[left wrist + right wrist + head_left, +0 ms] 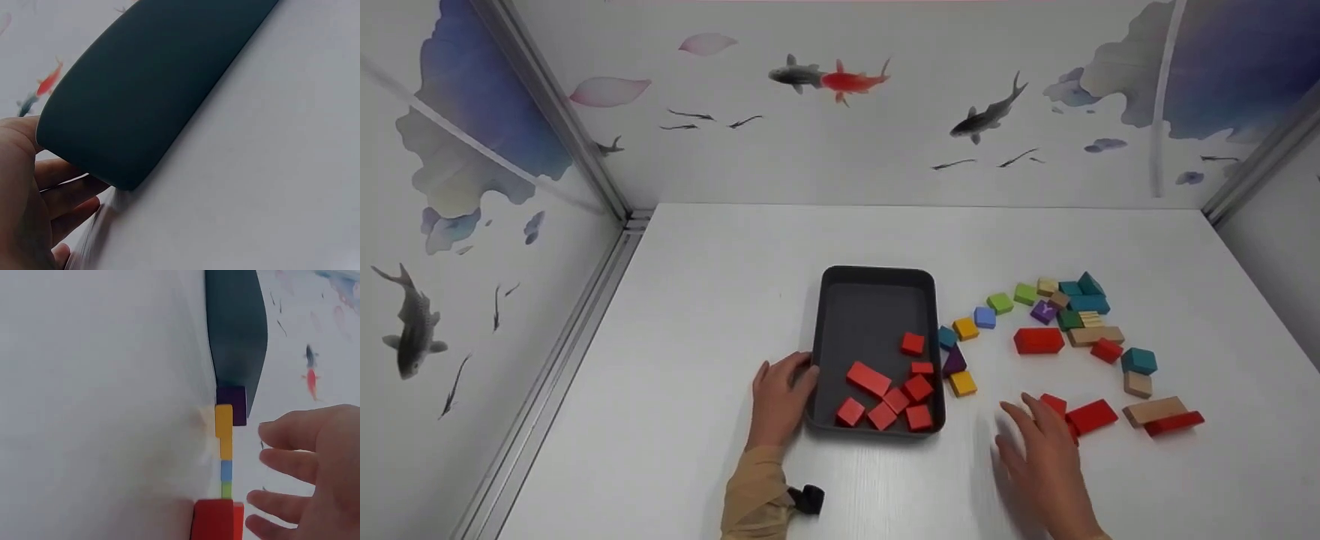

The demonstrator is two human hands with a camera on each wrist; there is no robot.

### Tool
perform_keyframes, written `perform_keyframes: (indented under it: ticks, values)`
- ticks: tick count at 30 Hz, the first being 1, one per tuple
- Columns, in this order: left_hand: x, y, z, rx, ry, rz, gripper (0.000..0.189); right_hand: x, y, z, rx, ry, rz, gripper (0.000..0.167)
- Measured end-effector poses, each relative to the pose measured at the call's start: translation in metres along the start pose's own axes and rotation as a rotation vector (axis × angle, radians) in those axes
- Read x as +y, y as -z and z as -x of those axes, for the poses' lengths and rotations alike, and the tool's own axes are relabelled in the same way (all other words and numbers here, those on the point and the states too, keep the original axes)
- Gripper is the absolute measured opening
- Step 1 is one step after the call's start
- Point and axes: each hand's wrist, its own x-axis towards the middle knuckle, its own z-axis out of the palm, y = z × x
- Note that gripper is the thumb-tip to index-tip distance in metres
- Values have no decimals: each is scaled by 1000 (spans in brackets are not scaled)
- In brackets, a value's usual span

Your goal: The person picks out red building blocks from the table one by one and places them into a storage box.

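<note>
A dark grey rectangular tray (874, 315) stands on the white table, with several red blocks (868, 379) gathered mostly in its near half. At the tray's left side, my left hand (780, 397) holds the wall; the left wrist view shows the thumb at the upper edge and fingers against the outer side of the tray (129, 95). My right hand (1044, 461) hovers right of the tray, fingers spread and holding nothing. Just beyond its fingertips lie a red rectangular block (1092, 417) and another red block (1054, 405), partly hidden. In the right wrist view, a red block (212, 520) is below the fingers.
Along the tray's right wall sit a purple triangular block (955, 361) and a yellow block (963, 384). Blocks of several colours curve away to a teal group (1089, 302) at the back right. A wooden plank (1155, 410) lies farther right. Printed walls enclose the table.
</note>
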Motion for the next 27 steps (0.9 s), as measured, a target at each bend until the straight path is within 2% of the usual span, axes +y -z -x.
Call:
perform_keyframes:
  ticks: [7, 17, 20, 24, 27]
  values:
    - [-2, 0, 2, -7, -5, 9, 39, 15, 2, 10, -140, -228, -5, 85]
    - [-1, 2, 3, -13, -6, 25, 38, 24, 13, 23, -140, -311, 15, 112]
    - [0, 3, 2, -8, -8, 26, 39, 28, 14, 29, -178, -367, 6, 111]
    - [0, 3, 2, -8, -4, 18, 40, 32, 10, 29, -253, -466, -73, 106]
    - [0, 2, 2, -12, -2, 10, 40, 33, 6, 27, -271, -512, -127, 108]
